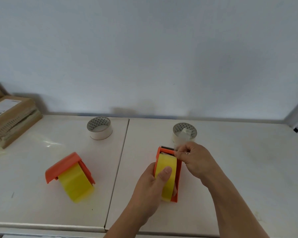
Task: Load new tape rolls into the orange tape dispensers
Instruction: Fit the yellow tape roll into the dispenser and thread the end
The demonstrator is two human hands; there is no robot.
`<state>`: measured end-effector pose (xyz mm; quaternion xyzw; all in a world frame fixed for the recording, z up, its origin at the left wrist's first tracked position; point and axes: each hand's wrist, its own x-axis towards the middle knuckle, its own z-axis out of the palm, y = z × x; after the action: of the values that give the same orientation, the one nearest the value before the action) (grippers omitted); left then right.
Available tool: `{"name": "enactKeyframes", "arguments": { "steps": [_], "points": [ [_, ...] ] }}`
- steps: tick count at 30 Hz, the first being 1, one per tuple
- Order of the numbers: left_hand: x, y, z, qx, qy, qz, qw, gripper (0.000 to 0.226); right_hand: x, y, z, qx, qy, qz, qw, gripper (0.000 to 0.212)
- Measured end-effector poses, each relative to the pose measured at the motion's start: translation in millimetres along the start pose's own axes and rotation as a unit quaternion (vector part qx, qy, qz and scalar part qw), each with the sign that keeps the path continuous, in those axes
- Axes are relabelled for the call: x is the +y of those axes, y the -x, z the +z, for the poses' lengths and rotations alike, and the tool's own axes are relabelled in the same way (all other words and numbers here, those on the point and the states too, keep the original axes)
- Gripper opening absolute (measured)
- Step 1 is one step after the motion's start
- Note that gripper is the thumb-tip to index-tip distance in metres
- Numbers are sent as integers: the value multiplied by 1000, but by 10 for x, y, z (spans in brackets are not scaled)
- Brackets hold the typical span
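Observation:
An orange tape dispenser [179, 170] with a yellow tape roll [167, 162] in it sits upright at the table's middle. My left hand [150, 184] grips its near side, thumb pressed on the roll. My right hand [194, 158] pinches the clear tape end by the serrated blade [167, 147] at the dispenser's far end. A second orange dispenser [64, 166] lies tilted to the left, with a yellow roll [76, 184] in it. Two white, nearly used-up rolls stand further back: one [100, 128] at centre left, one [184, 133] just behind my right hand.
The white table [239, 177] is made of two panels with a seam [120, 160] running front to back. A cardboard box [10, 115] and clear plastic wrap [41, 143] lie at the far left. A white wall rises behind.

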<state>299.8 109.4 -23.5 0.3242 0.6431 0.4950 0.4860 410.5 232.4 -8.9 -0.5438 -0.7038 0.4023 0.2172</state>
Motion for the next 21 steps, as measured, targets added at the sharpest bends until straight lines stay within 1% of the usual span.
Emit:
{"name": "enactKeyframes", "arguments": {
  "steps": [2,5,9,12,15,17,21],
  "points": [
    [5,15,0,1,3,6,1000,104,44,-32,-11,-10,-14,8,1000,9],
    [10,22,-15,-4,4,14,1000,93,63,-84,-36,-11,-9,9,1000,11],
    [6,-3,-33,-16,-15,16,1000,96,36,-155,-42,-6,38,3,999,8],
    [22,14,-50,-21,-25,18,999,79,-1,-213,-36,-12,58,-12,998,8],
    [7,24,-77,-24,-31,24,999,63,-31,-266,-28,-15,35,-16,999,15],
    [-9,22,-92,-31,-28,21,999,55,-26,-300,-14,-13,30,-16,999,15],
    [13,38,-93,-48,-51,22,997,45,-23,-360,32,49,46,-6,998,17]
  ]
}}
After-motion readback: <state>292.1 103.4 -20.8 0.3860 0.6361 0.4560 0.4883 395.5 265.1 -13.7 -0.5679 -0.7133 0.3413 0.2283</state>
